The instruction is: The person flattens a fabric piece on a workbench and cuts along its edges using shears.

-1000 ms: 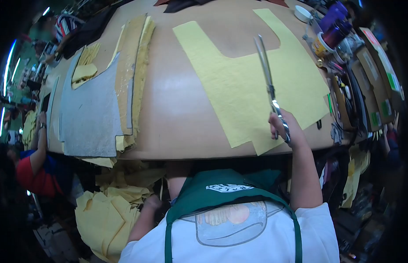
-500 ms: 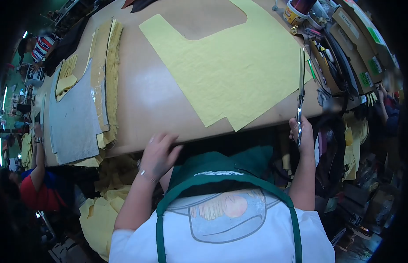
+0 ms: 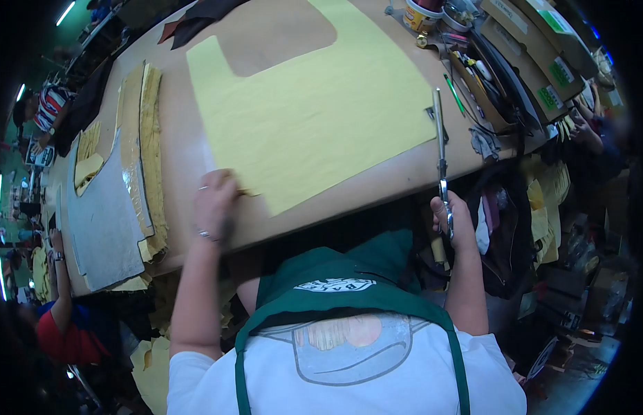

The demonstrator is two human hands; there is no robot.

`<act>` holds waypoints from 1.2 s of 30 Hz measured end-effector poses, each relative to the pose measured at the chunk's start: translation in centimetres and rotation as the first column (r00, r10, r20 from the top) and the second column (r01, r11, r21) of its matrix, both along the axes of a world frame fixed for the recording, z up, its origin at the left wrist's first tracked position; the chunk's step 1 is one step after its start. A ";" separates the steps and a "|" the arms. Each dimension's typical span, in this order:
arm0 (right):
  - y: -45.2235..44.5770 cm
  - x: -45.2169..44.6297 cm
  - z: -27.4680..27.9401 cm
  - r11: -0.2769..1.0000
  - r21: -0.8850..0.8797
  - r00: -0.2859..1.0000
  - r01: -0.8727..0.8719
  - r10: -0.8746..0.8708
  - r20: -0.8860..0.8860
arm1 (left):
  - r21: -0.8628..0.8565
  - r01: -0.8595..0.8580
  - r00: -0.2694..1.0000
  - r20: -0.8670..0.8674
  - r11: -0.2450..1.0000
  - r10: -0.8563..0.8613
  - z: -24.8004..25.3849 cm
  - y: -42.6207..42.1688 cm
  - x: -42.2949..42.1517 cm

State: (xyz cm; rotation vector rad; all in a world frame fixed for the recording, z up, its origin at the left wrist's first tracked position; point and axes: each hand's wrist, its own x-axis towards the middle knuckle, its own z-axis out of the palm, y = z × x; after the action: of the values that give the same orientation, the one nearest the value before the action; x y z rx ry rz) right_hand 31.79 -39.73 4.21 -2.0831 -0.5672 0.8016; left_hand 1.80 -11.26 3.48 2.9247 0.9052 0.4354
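While the right hand (image 3: 462,223) grips metal scissors (image 3: 442,149), the left hand (image 3: 216,202) (hold unclear) touches a matte, U-notched yellow sheet (image 3: 314,117).

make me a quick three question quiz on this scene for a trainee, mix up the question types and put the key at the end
1. Which option shows where the scissors are? A) in the left hand B) in the right hand C) flat on the table
2. True or false: the grey panel lies to the right of the yellow sheet.
3. Fill in the blank: the apron worn over the white shirt is ____.

Key:
1. B, in the right hand
2. False; the grey panel lies left of the yellow sheet
3. green
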 end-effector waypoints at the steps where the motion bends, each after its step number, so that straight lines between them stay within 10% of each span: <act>1: -0.2 -0.3 -0.1 1.000 0.008 0.999 -0.003 0.003 -0.043 | 0.049 -0.054 0.998 -0.042 0.997 0.056 0.5 0.8 -2.0; 7: -1.9 -2.4 -0.8 0.995 -0.032 0.970 -0.092 0.082 -0.227 | -0.074 -0.239 0.942 -0.258 0.968 0.213 1.2 0.9 -11.6; 12: -3.4 -4.0 -1.3 0.991 -0.046 0.942 -0.129 0.108 -0.318 | -0.206 -0.123 0.894 -0.447 0.971 0.019 3.7 -6.7 -0.7; 17: -4.5 -4.6 -1.7 0.995 -0.030 0.930 -0.096 0.079 -0.358 | -0.193 0.122 0.910 -0.369 0.974 -0.187 0.0 -10.1 7.5; 36: -4.3 -3.3 -1.9 0.987 -0.028 0.912 -0.161 0.138 -0.385 | -0.165 0.175 0.911 -0.348 0.971 -0.223 -0.7 -10.1 8.1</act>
State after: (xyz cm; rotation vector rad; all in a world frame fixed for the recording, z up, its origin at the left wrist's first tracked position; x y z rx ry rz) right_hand 28.44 -44.06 2.35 -1.8792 -0.4934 1.2928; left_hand 9.92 -21.39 2.78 2.9809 0.6183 -0.1816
